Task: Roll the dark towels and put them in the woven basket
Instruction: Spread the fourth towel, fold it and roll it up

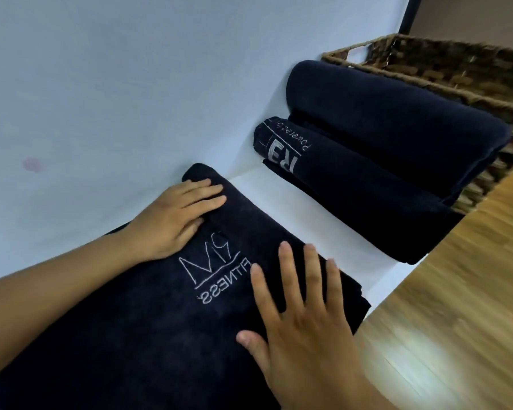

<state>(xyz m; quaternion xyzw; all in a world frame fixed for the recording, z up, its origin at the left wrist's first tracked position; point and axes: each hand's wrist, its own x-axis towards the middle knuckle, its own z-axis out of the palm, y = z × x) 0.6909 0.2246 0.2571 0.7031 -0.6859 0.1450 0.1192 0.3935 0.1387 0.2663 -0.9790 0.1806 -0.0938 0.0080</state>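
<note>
Both palms flat, nothing pinched: left hand (169, 216) fingers together, right hand (305, 318) fingers spread, pressing the near towel (125, 335), which lies unrolled on the white surface (71, 99). Two more dark towels (397, 149) lie against the woven basket (456, 69), possibly rolled, hard to tell. None visibly inside; most work left.

On the white surface (101, 84): flat towel (131, 321), folded towels (367, 173), woven basket (456, 72)

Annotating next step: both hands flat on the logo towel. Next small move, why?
Probably curl one end over to start the roll: the logo towel lies flat, unrolled, under the open left hand and right hand; the woven basket stands beyond.
</note>
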